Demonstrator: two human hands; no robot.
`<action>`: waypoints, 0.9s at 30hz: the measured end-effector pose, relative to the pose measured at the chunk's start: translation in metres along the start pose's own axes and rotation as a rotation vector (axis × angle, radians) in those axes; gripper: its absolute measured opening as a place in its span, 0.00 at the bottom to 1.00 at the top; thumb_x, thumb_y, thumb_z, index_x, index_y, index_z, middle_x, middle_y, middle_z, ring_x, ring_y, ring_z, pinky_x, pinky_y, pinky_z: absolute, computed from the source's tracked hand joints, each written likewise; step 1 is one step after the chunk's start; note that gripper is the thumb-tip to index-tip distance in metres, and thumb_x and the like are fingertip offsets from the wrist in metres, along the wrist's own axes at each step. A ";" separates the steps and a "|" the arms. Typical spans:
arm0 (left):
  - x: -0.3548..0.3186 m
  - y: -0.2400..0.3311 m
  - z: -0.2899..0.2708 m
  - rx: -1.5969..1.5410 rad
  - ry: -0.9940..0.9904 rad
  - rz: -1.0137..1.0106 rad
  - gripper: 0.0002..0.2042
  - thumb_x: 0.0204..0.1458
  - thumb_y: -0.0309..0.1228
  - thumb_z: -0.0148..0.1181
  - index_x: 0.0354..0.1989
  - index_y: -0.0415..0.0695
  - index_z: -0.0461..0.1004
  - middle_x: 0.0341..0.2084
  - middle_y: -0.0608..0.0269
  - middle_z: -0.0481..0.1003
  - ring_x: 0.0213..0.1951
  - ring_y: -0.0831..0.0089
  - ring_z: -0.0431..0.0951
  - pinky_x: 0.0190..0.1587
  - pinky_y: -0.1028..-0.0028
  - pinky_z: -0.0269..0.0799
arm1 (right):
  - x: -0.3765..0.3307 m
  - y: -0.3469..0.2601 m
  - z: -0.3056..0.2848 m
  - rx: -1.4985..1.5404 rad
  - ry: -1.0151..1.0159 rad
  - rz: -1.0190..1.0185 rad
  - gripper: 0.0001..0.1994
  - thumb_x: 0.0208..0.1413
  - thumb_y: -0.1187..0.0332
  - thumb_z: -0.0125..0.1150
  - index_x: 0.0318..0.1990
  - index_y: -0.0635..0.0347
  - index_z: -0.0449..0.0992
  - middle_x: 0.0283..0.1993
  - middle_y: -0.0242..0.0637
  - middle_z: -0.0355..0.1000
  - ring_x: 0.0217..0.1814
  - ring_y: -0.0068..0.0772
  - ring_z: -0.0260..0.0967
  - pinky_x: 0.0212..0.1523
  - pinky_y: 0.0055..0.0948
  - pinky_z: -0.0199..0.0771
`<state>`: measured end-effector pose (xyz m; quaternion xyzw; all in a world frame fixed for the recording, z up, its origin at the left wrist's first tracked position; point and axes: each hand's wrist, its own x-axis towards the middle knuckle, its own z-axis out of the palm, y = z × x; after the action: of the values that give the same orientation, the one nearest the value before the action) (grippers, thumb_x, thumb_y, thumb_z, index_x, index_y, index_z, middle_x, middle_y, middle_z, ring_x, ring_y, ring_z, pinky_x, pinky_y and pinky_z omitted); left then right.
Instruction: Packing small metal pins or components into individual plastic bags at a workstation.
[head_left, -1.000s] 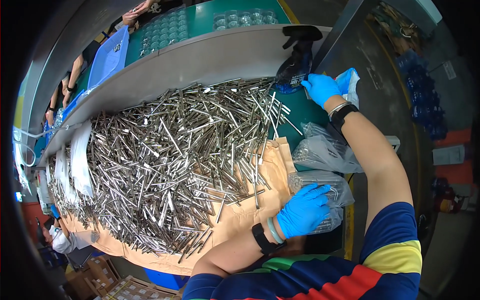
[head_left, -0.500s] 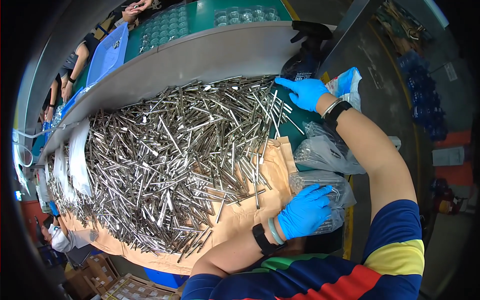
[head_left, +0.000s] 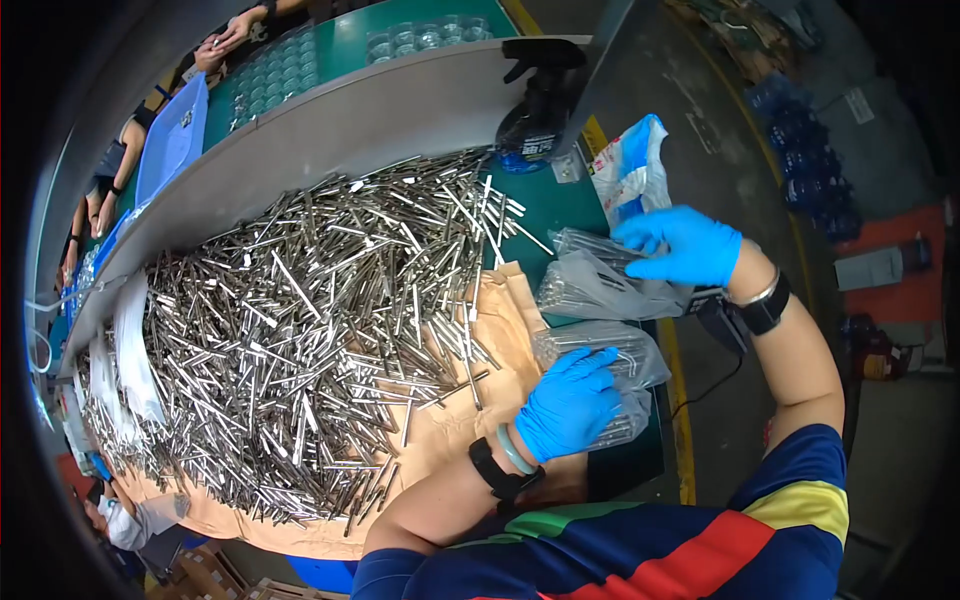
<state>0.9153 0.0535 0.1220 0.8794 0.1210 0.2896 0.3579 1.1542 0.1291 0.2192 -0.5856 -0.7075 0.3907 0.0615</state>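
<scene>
My left hand, in a blue glove, lies on a clear plastic bag of thin metal rods, its fingers loosely spread over the near part. My right hand, gloved in blue too, hovers at the edge of a second bag of rods just behind, thumb and fingers apart; whether it touches the plastic is unclear. Left of both bags spreads a large heap of loose slender metal rods. Brown paper lies under the heap's near side.
A metal partition borders the heap's far side. A dark spray bottle stands at its right end, near a white-and-blue bag. Beyond are a blue tray, clear round containers and other people's hands. A dark cable hangs at right.
My right hand has left the far right corner of the heap, beside the spray bottle, and come nearer to the second bag. My left hand stays on the near bag. The whole view has shifted.
</scene>
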 end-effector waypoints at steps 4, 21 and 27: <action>0.003 0.002 -0.001 -0.015 -0.005 -0.002 0.04 0.41 0.30 0.62 0.25 0.45 0.75 0.29 0.62 0.69 0.52 0.58 0.68 0.52 0.60 0.62 | -0.034 -0.001 0.011 -0.452 -0.002 0.206 0.23 0.47 0.65 0.63 0.52 0.58 0.70 0.40 0.42 0.73 0.38 0.34 0.72 0.39 0.29 0.73; 0.013 0.005 -0.002 0.006 -0.040 0.016 0.05 0.36 0.29 0.64 0.22 0.44 0.75 0.28 0.59 0.71 0.47 0.55 0.72 0.46 0.60 0.66 | -0.045 0.057 0.040 -0.272 0.310 -0.175 0.16 0.47 0.72 0.58 0.47 0.54 0.74 0.44 0.38 0.73 0.42 0.37 0.72 0.43 0.33 0.74; 0.016 0.006 -0.003 0.016 -0.075 0.007 0.06 0.35 0.29 0.65 0.22 0.44 0.75 0.27 0.59 0.71 0.46 0.55 0.72 0.45 0.60 0.67 | -0.023 0.070 0.055 0.711 0.355 0.134 0.16 0.49 0.73 0.57 0.48 0.59 0.72 0.41 0.38 0.72 0.44 0.32 0.71 0.41 0.34 0.73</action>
<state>0.9262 0.0572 0.1349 0.8928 0.1069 0.2566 0.3543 1.1860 0.0831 0.1459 -0.6311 -0.4666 0.5070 0.3562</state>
